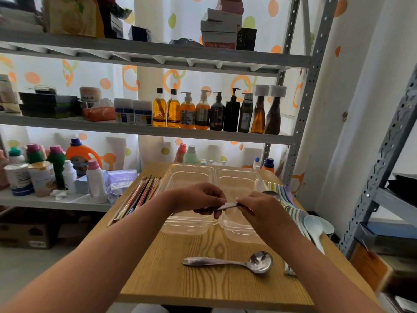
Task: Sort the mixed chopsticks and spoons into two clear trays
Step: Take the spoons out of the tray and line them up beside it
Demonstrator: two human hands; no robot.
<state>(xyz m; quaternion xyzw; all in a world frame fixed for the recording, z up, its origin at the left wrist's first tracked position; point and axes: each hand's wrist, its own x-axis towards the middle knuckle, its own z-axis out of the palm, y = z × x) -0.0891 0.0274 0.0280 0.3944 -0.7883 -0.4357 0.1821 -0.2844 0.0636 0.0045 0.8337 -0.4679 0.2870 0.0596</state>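
1. Your left hand and right hand each keep a pinching grip on a slim silver metal utensil, probably a spoon, above two clear plastic trays.
2. Patterned chopsticks lie left of the trays, and pastel plastic spoons lie right of them.
3. A round-bowled steel spoon rests on the wooden surface.

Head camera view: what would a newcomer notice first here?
The left hand and right hand both grip a metal spoon above two clear trays in the centre. A second metal spoon lies nearer, with chopsticks on the left and pastel spoons on the right. Behind, amber bottles line a shelf.
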